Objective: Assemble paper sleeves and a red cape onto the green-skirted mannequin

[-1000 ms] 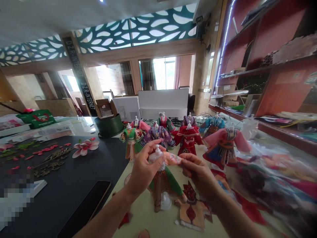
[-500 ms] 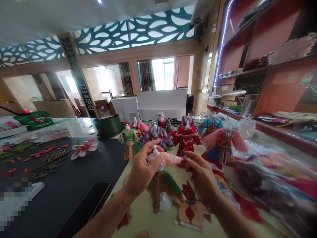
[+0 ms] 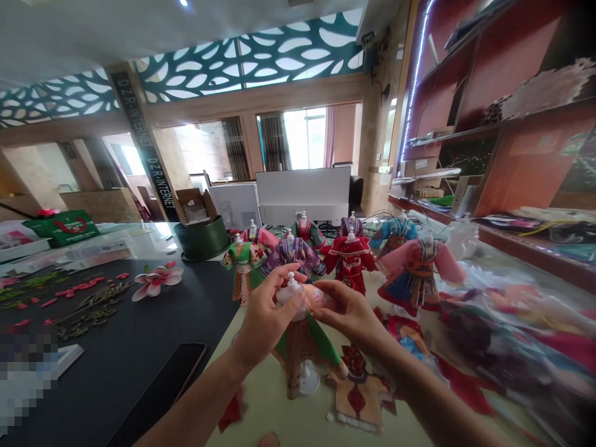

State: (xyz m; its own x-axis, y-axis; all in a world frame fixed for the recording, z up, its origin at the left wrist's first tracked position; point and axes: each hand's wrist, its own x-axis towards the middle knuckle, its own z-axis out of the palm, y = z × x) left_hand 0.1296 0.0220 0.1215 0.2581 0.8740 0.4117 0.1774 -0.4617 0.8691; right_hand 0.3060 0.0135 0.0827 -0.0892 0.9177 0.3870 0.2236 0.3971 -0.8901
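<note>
A small white doll mannequin (image 3: pixel 292 292) stands upright in front of me, dressed below in a green and tan skirt (image 3: pixel 302 347), its round white base (image 3: pixel 309 377) showing beneath. My left hand (image 3: pixel 267 310) is closed around its upper body, thumb across the front. At its right side my right hand (image 3: pixel 347 310) pinches a small pale orange sleeve (image 3: pixel 319 299) with a pink pattern, close to the shoulder. The fingers hide most of that sleeve. Flat on the table below lies a tan and red doll jacket (image 3: pixel 358 397).
Several dressed doll mannequins stand in rows behind my hands, among them a red one (image 3: pixel 352 264) and a pink-sleeved one (image 3: pixel 421 273). Plastic-wrapped fabric (image 3: pixel 516 329) is heaped at right. A phone (image 3: pixel 162 391) and a pink flower (image 3: pixel 157 280) lie on the dark mat at left.
My right hand has moved left along the sleeve, from its cuff end to near the mannequin's shoulder. My left hand keeps its hold on the mannequin.
</note>
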